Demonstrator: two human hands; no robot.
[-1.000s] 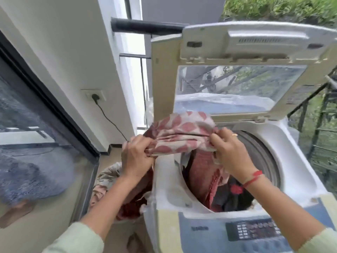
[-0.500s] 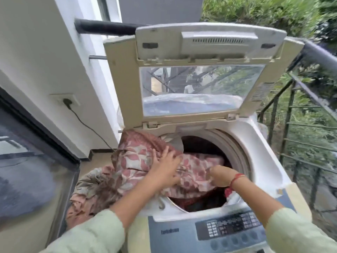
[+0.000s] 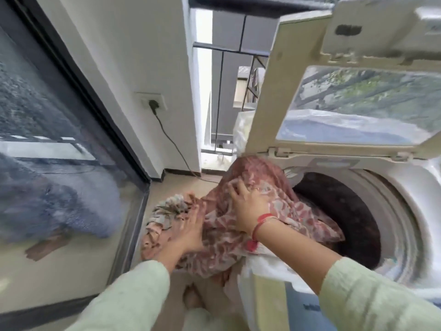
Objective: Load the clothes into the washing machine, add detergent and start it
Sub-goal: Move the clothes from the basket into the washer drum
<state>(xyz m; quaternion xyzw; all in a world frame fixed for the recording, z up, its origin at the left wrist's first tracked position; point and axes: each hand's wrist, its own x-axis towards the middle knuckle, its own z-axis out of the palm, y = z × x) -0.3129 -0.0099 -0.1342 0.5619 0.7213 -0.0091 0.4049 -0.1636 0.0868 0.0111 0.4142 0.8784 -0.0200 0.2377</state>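
The white top-loading washing machine [image 3: 410,194] stands at the right with its lid [image 3: 307,39] raised and its dark drum [image 3: 350,218] open. A pink and red patterned cloth [image 3: 303,211] hangs over the left rim, part inside the drum and part outside. My right hand [image 3: 248,206], with a red thread at the wrist, grips this cloth at the rim with curled fingers. My left hand [image 3: 191,228] reaches down left of the machine, its fingers stretched onto a pile of floral clothes [image 3: 164,211] on the floor. It is blurred. No detergent is in view.
A dark-framed glass sliding door [image 3: 59,139] fills the left side. A plugged wall socket [image 3: 154,103] with a black cable [image 3: 174,144] sits on the white wall behind the pile. A railing and green trees lie beyond the machine. The control panel is cut off at the bottom right.
My view has swung left and down. My right hand came out of the drum onto the patterned cloth at the rim. My left hand left that cloth and dropped to the floor pile.
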